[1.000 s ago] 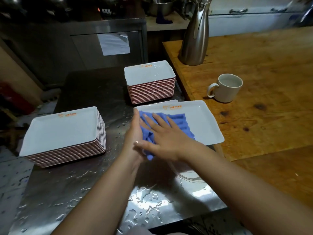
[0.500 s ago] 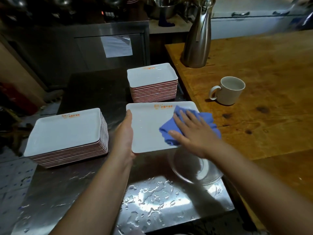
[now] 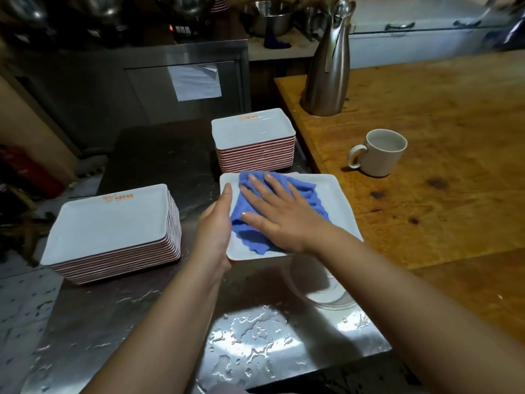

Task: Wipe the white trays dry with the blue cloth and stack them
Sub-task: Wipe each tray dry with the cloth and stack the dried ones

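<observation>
Trays first: I count one loose white tray point(image 3: 338, 206) in my hands and two stacks, a left stack point(image 3: 113, 231) near the steel counter's point(image 3: 136, 317) left side and a far stack point(image 3: 254, 140) just behind the loose tray. How many trays sit in each stack I can't count reliably, as the rims blur together. One blue cloth point(image 3: 306, 194) lies spread on the loose tray.

My left hand point(image 3: 216, 226) grips the tray's left rim, thumb lying along the top edge and fingers curled beneath, holding the tray just above the wet counter. My right hand point(image 3: 279, 214) lies flat on the cloth with fingers straight and spread, pointing away and to the left, pressing the cloth onto the tray.

The tray's right edge overhangs the wooden table point(image 3: 440, 194), which borders the counter on the right. One white mug point(image 3: 382, 152) and one steel jug point(image 3: 329, 64) stand on that wood, both well apart from the tray. One clear glass bowl point(image 3: 321, 288) sits under the tray's near edge. Bare wet steel lies between the left stack and my forearms.
</observation>
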